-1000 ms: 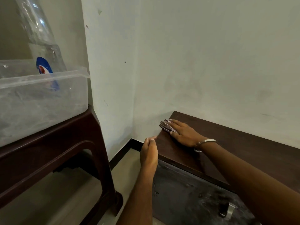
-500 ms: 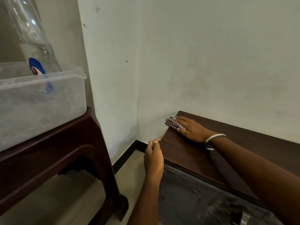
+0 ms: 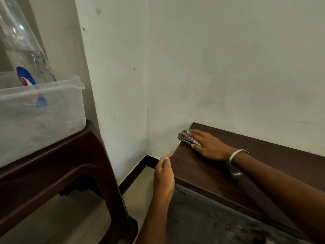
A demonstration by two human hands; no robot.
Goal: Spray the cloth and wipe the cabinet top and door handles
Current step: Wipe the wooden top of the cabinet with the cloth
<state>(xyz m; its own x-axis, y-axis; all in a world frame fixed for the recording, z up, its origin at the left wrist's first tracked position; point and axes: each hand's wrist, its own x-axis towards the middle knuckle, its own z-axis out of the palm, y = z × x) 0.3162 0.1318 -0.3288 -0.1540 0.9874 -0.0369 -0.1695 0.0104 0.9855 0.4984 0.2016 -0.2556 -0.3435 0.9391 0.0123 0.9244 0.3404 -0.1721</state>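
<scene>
A low cabinet with a dark brown wooden top stands against the wall at the lower right. My right hand lies flat on a folded checked cloth, pressing it onto the far left corner of the top, close to the wall. A silver bangle sits on that wrist. My left hand grips the left edge of the cabinet top, fingers curled over it. The cabinet's dark door front shows below the top. No spray bottle is in view.
A dark brown plastic stool stands at the left, carrying a clear plastic tub with a clear bottle leaning in it. Pale walls meet in a corner behind the cabinet. A strip of floor runs between stool and cabinet.
My right hand has slid the cloth along the far left corner of the cabinet top, toward the wall. My left hand stays on the left edge. The view has shifted slightly.
</scene>
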